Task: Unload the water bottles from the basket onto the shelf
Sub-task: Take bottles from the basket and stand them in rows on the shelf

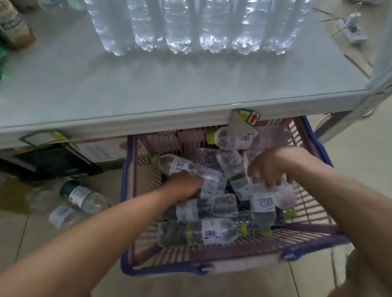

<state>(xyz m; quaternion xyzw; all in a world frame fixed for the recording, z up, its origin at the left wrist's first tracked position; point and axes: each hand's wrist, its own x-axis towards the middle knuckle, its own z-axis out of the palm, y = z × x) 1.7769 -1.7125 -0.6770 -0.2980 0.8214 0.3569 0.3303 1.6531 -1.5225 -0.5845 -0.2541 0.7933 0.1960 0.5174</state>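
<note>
Both arms reach down, left grip [185,186] curled over a bottle [182,166], right grip [269,169] clutching another bottle [262,204]

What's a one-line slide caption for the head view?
Left hand grips a clear plastic water bottle, right hand a second bottle, in the purple slatted basket below the white shelf.

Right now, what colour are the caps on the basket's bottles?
Lime green caps, clearest in the head view.

In basket [226,248]: L hand [184,186] round slanted bottle [185,166], R hand [271,167] round R-side bottle [262,205] (shelf [134,87] w/ big bottles [176,16] above).
</note>
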